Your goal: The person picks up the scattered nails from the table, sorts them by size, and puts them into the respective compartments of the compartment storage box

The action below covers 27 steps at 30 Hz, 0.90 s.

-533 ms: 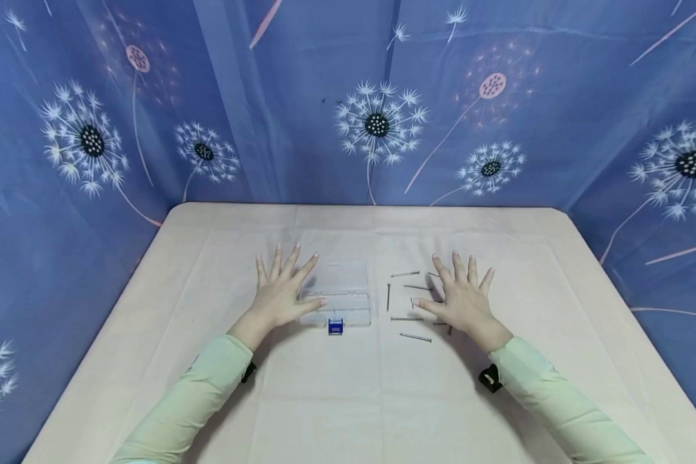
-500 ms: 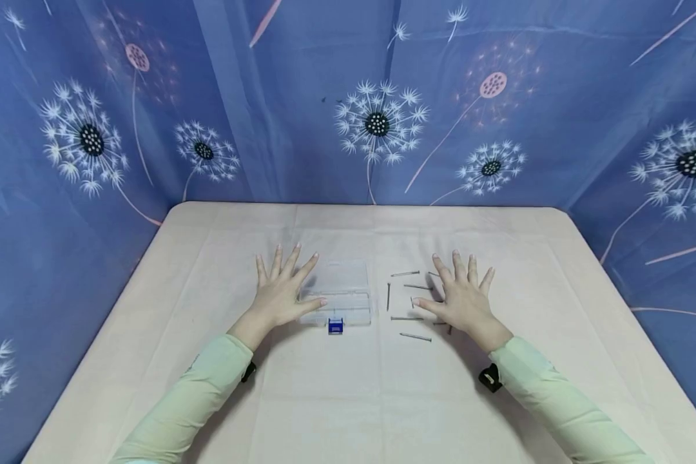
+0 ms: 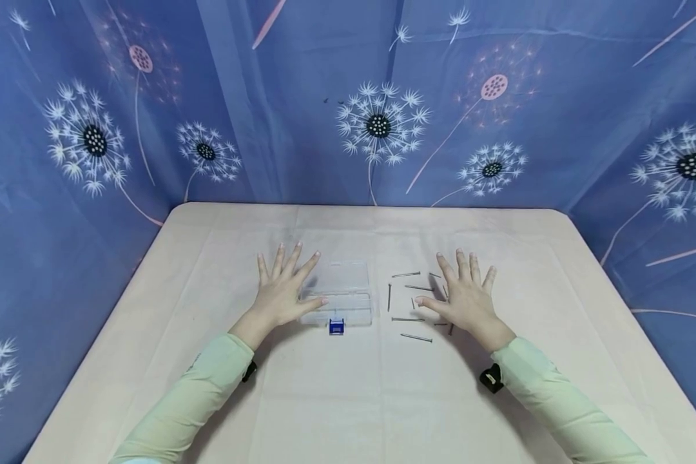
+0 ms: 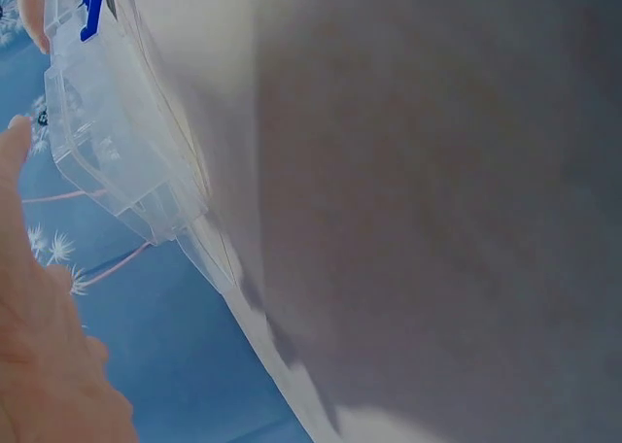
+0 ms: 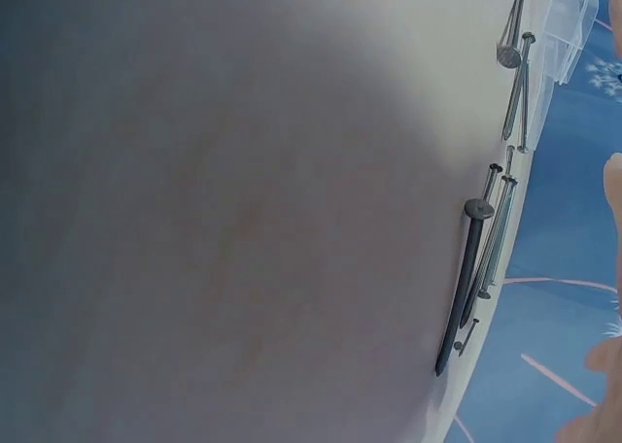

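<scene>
My left hand (image 3: 278,298) hovers with fingers spread over the left side of a clear plastic box (image 3: 350,316). The box lies with its lid (image 3: 342,276) folded back, and a blue latch (image 3: 336,327) hangs at its front. Spread the same way, my right hand (image 3: 468,299) is over the right part of a scatter of nails (image 3: 407,319), hiding some of them. Neither hand holds anything. In the right wrist view a thick dark nail (image 5: 461,288) lies nearest, with thinner nails behind it. The left wrist view has the box (image 4: 117,142) beyond the hand.
A pale cloth covers the table (image 3: 325,406). Blue curtains (image 3: 301,96) with dandelion prints stand behind it and at both sides. Each wrist wears a dark camera mount, such as the right one (image 3: 491,378) below the green sleeve.
The right hand has shifted very slightly to the right, and the whole head view has moved a few pixels. Box and nails lie as before.
</scene>
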Tool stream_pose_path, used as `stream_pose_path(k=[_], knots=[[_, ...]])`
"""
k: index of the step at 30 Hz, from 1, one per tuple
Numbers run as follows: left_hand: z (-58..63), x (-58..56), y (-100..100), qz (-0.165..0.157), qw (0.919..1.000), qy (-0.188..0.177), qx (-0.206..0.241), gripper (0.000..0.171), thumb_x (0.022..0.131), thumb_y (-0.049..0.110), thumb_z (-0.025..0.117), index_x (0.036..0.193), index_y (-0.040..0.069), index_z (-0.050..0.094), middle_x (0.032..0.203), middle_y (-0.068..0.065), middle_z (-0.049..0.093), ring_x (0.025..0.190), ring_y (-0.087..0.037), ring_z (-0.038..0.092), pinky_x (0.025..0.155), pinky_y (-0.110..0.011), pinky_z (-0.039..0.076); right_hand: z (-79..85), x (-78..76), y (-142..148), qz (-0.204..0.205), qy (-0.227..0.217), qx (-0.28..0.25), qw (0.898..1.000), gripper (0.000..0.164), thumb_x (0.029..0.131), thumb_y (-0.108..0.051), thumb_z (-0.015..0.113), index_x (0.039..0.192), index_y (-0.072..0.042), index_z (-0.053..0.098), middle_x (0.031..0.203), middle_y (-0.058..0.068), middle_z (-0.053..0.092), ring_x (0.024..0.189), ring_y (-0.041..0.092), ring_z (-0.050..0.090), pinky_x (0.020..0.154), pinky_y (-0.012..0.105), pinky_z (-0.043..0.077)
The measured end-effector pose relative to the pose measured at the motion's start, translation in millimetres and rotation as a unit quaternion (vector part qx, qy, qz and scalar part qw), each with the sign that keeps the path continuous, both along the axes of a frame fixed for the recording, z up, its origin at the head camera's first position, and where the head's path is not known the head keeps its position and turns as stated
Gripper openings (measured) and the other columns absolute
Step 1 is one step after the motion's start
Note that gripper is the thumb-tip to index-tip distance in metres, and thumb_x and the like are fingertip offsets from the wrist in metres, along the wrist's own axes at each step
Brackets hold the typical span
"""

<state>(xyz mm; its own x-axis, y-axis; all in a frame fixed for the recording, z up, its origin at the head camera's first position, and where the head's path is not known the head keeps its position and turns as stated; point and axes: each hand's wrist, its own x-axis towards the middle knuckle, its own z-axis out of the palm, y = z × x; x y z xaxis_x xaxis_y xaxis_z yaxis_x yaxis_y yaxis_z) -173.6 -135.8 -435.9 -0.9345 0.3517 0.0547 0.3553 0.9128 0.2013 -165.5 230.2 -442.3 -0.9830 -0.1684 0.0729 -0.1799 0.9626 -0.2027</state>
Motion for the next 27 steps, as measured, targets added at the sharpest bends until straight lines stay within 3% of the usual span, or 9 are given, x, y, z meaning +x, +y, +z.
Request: stream_pose_path(k=[4, 7, 13, 17, 23, 27], knots=[[0.6, 1.3, 1, -0.005, 0.9998, 0.001, 0.020, 0.089, 0.082, 0.069, 0.053, 0.153, 0.029, 0.017, 0.160, -0.007, -0.003, 0.144, -0.040, -0.010, 0.108, -0.068, -0.016, 2.5, 1.2, 2, 0.004, 0.014, -0.012, 1.000, 0.102, 0.077, -0.071, 0.057, 0.152, -0.013, 0.021, 0.155, 0.027, 0.010, 0.141, 0.050, 0.008, 0.110, 0.071, 0.002], [1.3, 3.0, 1, -0.011, 0.9994, -0.001, 0.034, 0.089, 0.082, 0.068, 0.054, 0.153, 0.028, 0.018, 0.160, -0.009, -0.001, 0.144, -0.040, -0.008, 0.109, -0.067, -0.014, 5.8, 1.6, 4, 0.016, 0.038, -0.022, 0.999, 0.099, 0.077, -0.065, 0.061, 0.150, -0.010, 0.024, 0.153, 0.028, 0.016, 0.139, 0.049, 0.013, 0.111, 0.069, 0.010], [8.4, 4.4, 1, -0.015, 0.9976, 0.020, 0.064, 0.090, 0.081, 0.062, 0.060, 0.153, 0.024, 0.020, 0.159, -0.015, 0.009, 0.144, -0.043, 0.006, 0.112, -0.068, 0.009, 14.8, -0.1, 8, 0.048, 0.103, -0.043, 0.993, 0.084, 0.079, -0.044, 0.069, 0.142, -0.002, 0.036, 0.144, 0.032, 0.031, 0.129, 0.051, 0.031, 0.103, 0.068, 0.030], [14.0, 6.1, 1, -0.009, 0.9966, 0.024, 0.078, 0.092, 0.081, 0.063, 0.060, 0.153, 0.022, 0.020, 0.157, -0.017, 0.014, 0.139, -0.046, 0.020, 0.108, -0.068, 0.024, 20.0, -1.7, 9, 0.048, 0.092, -0.056, 0.993, 0.073, 0.081, -0.034, 0.070, 0.138, 0.001, 0.041, 0.140, 0.032, 0.037, 0.126, 0.049, 0.035, 0.101, 0.066, 0.034], [19.1, 10.5, -1, 0.017, 0.9931, -0.007, 0.116, 0.095, 0.079, 0.062, 0.063, 0.153, 0.022, 0.018, 0.153, -0.022, 0.024, 0.132, -0.048, 0.033, 0.101, -0.067, 0.036, 25.7, -1.3, 9, 0.054, 0.075, -0.055, 0.994, 0.054, 0.084, -0.025, 0.067, 0.126, 0.006, 0.053, 0.128, 0.029, 0.050, 0.118, 0.046, 0.045, 0.097, 0.061, 0.040], [21.5, 13.9, -1, 0.029, 0.9876, -0.034, 0.150, 0.096, 0.078, 0.057, 0.068, 0.152, 0.020, 0.020, 0.147, -0.022, 0.034, 0.126, -0.043, 0.043, 0.093, -0.063, 0.046, 27.4, 0.0, 11, 0.066, 0.073, -0.054, 0.994, 0.040, 0.084, -0.019, 0.068, 0.114, 0.006, 0.061, 0.115, 0.026, 0.059, 0.108, 0.043, 0.053, 0.091, 0.056, 0.046]])
